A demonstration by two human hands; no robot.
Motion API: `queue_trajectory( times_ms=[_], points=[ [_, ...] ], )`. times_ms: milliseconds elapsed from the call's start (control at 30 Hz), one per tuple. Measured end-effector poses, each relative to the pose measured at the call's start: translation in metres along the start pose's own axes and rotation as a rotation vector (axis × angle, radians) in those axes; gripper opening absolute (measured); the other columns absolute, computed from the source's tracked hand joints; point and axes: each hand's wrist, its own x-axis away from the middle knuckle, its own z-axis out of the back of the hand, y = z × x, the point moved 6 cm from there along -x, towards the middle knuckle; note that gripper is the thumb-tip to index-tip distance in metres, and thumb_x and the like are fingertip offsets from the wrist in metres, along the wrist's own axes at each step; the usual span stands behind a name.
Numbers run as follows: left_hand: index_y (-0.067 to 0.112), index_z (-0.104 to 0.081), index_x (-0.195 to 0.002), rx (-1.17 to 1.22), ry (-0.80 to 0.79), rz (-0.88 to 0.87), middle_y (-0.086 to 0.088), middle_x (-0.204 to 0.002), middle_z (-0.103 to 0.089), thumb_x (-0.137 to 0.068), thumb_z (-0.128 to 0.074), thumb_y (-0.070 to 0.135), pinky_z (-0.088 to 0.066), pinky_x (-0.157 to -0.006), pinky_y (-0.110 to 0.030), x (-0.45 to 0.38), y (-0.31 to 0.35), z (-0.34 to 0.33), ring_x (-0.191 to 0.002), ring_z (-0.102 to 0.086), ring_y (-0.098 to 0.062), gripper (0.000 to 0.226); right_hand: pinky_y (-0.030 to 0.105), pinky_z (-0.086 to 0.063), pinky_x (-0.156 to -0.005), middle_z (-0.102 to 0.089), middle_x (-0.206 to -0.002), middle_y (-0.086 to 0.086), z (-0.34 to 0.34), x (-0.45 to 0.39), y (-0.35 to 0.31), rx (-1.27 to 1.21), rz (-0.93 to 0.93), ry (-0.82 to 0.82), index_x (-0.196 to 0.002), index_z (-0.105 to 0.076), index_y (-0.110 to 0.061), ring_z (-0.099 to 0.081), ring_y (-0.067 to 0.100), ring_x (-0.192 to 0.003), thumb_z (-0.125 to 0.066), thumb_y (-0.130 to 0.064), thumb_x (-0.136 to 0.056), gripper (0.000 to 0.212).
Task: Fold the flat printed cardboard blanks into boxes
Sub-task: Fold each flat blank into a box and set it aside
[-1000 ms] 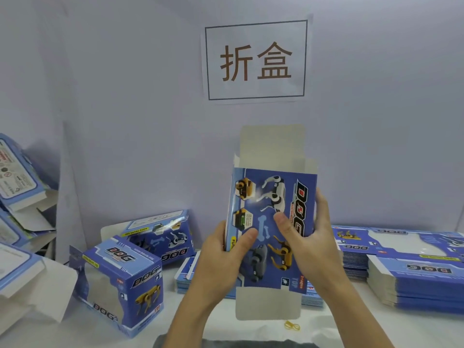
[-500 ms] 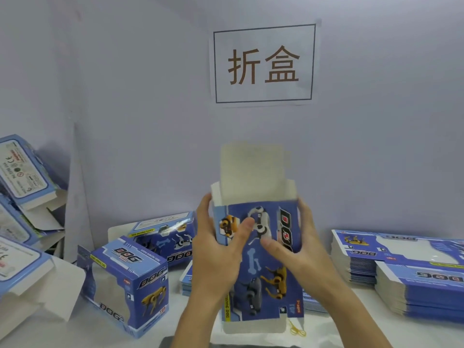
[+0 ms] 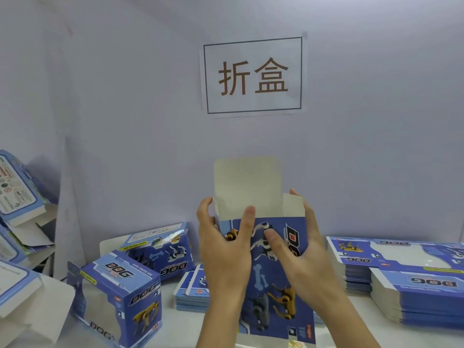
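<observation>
Blank (image 3: 266, 277) reads "DOG", both hands (image 3: 226, 252) gripping; sign (image 3: 253, 76) "折盒".

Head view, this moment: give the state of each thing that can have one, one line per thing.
held blank: upright, gripped by both hands, top flap open and standing up
left hand: grips the blank's left edge
right hand: grips the blank's right edge
folded box: erected, standing on the table
flat blanks: stacked, unfolded
wall sign: posted on the wall

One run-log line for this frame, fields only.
step: opening blank | left hand: grips blank | right hand: grips blank | top flap: upright
</observation>
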Motion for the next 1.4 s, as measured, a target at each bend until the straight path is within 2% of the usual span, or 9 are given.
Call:
queue_trajectory(
  times_ms=[167,533,700,833,967,1067,1133,1267,1400],
  points=[
    [0.057,-0.041,-0.130,0.024,-0.041,-0.079,0.013,-0.113,-0.070,-0.077,-0.066,0.059,-0.060,-0.063,-0.021,0.009,0.002,0.007,-0.089,-0.074,-0.011,0.058,0.017,-0.058,-0.069,-0.064,-0.107,-0.037,0.005,0.001,0.006,-0.001,-0.015,0.005,-0.146,-0.022,-0.051,-0.072,0.002,-0.095,-0.071,-0.041,-0.076,0.086],
    [0.050,-0.058,-0.124,-0.022,-0.045,-0.017,0.013,-0.132,-0.056,-0.069,-0.065,0.080,-0.054,-0.095,-0.050,0.004,-0.001,0.022,-0.121,-0.060,-0.025,0.063,0.027,-0.061,-0.068,-0.073,-0.108,-0.013,-0.013,0.003,0.004,-0.045,-0.034,-0.097,-0.134,-0.041,-0.057,-0.074,0.015,-0.095,-0.067,-0.040,-0.086,0.057],
    [0.030,-0.066,-0.092,-0.160,-0.018,-0.086,-0.002,-0.106,-0.059,-0.078,-0.057,0.064,-0.045,-0.079,-0.010,0.006,0.008,0.023,-0.097,-0.058,0.001,0.038,0.033,-0.061,-0.061,-0.075,-0.090,0.004,-0.010,0.005,0.007,-0.053,-0.114,-0.138,-0.120,-0.051,-0.046,-0.075,0.026,-0.078,-0.067,-0.048,-0.085,0.039],
    [0.022,-0.067,-0.089,0.009,0.020,0.006,-0.007,-0.100,-0.056,-0.088,-0.045,0.054,-0.044,-0.062,-0.011,0.006,0.008,0.024,-0.072,-0.056,-0.003,0.039,0.061,-0.054,-0.082,-0.064,-0.094,0.027,-0.010,0.006,0.002,-0.124,-0.168,-0.140,-0.121,-0.055,-0.038,-0.063,0.051,-0.087,-0.054,-0.074,-0.079,0.055],
    [0.025,-0.066,-0.077,0.019,-0.006,0.043,-0.020,-0.100,-0.056,-0.104,-0.041,0.012,-0.049,-0.059,-0.028,0.004,0.004,0.025,-0.078,-0.057,-0.032,0.038,0.042,-0.054,-0.065,-0.063,-0.079,0.020,-0.008,-0.001,-0.007,-0.059,-0.163,-0.035,-0.102,-0.063,-0.035,-0.065,0.035,-0.071,-0.044,-0.068,-0.079,0.044],
    [0.026,-0.066,-0.086,0.065,-0.020,0.086,-0.020,-0.100,-0.060,-0.101,-0.039,0.005,-0.050,-0.055,-0.042,0.005,0.005,0.024,-0.074,-0.054,-0.046,0.038,0.024,-0.043,-0.046,-0.057,-0.070,0.022,-0.006,-0.004,-0.010,-0.053,-0.199,-0.007,-0.094,-0.061,-0.035,-0.056,0.022,-0.053,-0.048,-0.045,-0.082,0.020],
    [0.032,-0.061,-0.105,0.077,0.001,0.074,-0.008,-0.099,-0.063,-0.101,-0.038,0.003,-0.045,-0.048,-0.031,0.006,0.008,0.024,-0.060,-0.053,-0.028,0.038,0.032,-0.046,-0.051,-0.063,-0.084,0.021,-0.003,-0.004,-0.011,-0.065,-0.206,0.020,-0.103,-0.055,-0.040,-0.055,0.027,-0.060,-0.049,-0.035,-0.091,0.015],
    [0.047,-0.040,-0.138,0.125,-0.034,0.117,0.010,-0.100,-0.062,-0.104,-0.039,0.011,-0.049,-0.055,-0.029,0.007,0.005,0.019,-0.071,-0.053,-0.018,0.050,0.040,-0.053,-0.060,-0.067,-0.101,0.009,0.000,-0.005,-0.008,-0.066,-0.246,0.021,-0.133,-0.041,-0.053,-0.059,0.032,-0.069,-0.051,-0.035,-0.089,0.049],
    [0.050,-0.050,-0.129,0.109,-0.072,0.107,0.009,-0.100,-0.063,-0.104,-0.041,0.014,-0.051,-0.062,-0.033,0.008,0.007,0.017,-0.074,-0.053,-0.017,0.045,0.038,-0.057,-0.060,-0.069,-0.092,0.007,0.001,-0.006,-0.010,-0.072,-0.242,0.001,-0.121,-0.051,-0.055,-0.067,0.033,-0.069,-0.048,-0.041,-0.077,0.046]
  ],
)
